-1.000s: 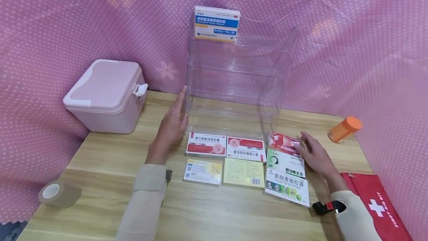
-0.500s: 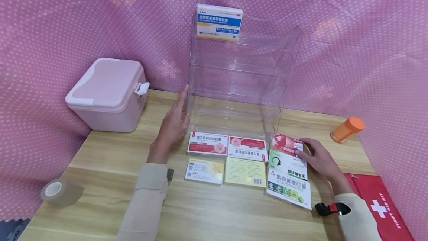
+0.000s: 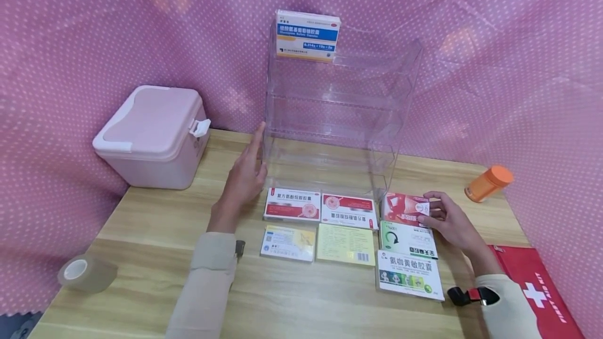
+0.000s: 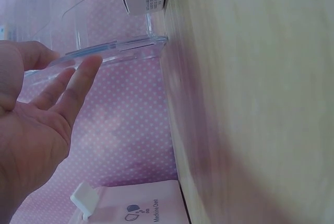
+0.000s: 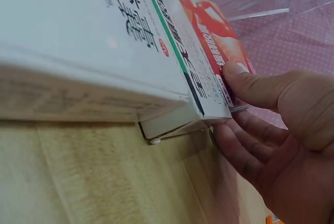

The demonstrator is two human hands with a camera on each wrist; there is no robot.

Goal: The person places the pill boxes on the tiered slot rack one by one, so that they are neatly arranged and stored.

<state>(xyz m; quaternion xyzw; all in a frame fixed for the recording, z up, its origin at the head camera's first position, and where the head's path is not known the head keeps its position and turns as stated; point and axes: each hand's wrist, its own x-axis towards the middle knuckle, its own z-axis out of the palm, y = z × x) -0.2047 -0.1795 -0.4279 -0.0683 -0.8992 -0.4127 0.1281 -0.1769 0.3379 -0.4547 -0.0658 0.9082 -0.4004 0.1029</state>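
My right hand pinched the red box by its right end, thumb on top and fingers curled under, as the right wrist view showed. That box sat just off the front right corner of the clear shelf rack, its far side lifted a little, its near edge lapping the green-and-white box in front of it. My left hand stood flat against the rack's left wall, fingers straight, grip holding nothing, only bracing.

Risks as I judged them:
- Pinch was on one end only. A tilt could let the red box swivel or slip out and drop onto the green-and-white box.
- The two boxes overlapped. Dragging instead of lifting would likely shove the green-and-white box into the white box nearer me and break the row.
- The rack's right wall stood very near the red box. Swinging it up too close could clip the clear edge, which was hard to see.
- The rack looked light. A knock might shake the blue-and-white box off its top tier, hence the bracing palm.
- An orange bottle lay well right of the rack on the counter; a wide elbow could roll it.
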